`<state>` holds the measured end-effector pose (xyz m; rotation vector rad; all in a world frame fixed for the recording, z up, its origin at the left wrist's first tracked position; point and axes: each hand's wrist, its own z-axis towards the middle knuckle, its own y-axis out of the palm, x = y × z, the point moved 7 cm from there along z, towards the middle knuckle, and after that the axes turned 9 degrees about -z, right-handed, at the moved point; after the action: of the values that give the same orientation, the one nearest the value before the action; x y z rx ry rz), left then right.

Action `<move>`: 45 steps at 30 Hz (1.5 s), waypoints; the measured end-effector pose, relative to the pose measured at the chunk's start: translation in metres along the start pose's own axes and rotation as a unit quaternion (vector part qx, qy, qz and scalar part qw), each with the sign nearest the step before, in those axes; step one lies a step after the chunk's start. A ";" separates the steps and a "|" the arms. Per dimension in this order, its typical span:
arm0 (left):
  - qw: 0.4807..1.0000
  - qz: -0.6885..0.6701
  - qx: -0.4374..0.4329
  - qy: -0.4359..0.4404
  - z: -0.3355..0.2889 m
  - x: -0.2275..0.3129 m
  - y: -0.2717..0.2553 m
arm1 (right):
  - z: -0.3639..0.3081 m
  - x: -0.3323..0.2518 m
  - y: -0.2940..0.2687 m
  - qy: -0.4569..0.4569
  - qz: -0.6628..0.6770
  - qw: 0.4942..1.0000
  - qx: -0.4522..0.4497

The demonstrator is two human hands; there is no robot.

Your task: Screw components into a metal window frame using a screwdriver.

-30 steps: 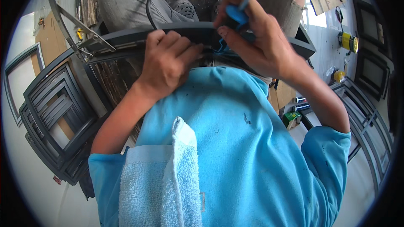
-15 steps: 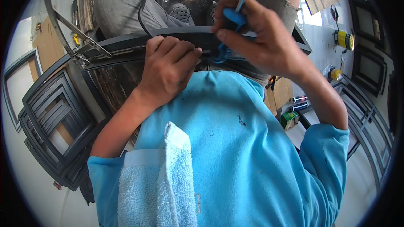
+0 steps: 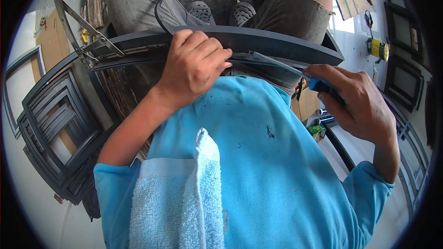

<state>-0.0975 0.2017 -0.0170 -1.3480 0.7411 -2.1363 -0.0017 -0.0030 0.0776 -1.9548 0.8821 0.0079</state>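
Hanging nearest, a pale towel (image 3: 177, 198) is draping on the body side of the dark frame (image 3: 263, 41). At the frame's middle, the left hand (image 3: 196, 67) is curling its fingers over the bar; whether they are pinching anything, I cannot tell. Right of it, the right hand (image 3: 364, 101) is closing snugly around the screwdriver (image 3: 282, 64). Aimed away across the frame half a second ago, its shaft is now slanting toward the frame's near edge, so the tip is probably coming into use there. Beyond the frame, grey shoes (image 3: 242, 13) are showing.
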 end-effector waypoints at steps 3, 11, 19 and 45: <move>1.000 -0.003 -0.018 -0.005 -0.004 -0.003 -0.004 | 0.004 -0.011 0.004 -0.038 -0.013 0.999 0.031; 1.000 0.003 0.004 0.014 -0.004 -0.001 -0.003 | 0.017 -0.025 0.003 -0.058 -0.108 0.992 0.015; 1.000 0.001 -0.002 0.015 -0.003 -0.001 -0.002 | 0.021 -0.073 -0.014 -0.086 -0.327 0.941 0.018; 1.000 0.001 0.005 0.030 -0.002 0.000 0.000 | 0.054 -0.119 -0.014 -0.153 -0.401 0.892 -0.142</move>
<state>-0.0993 0.2021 -0.0175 -1.2826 0.7538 -2.1845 -0.0635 0.1111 0.1003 -2.3775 -0.1863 -0.0400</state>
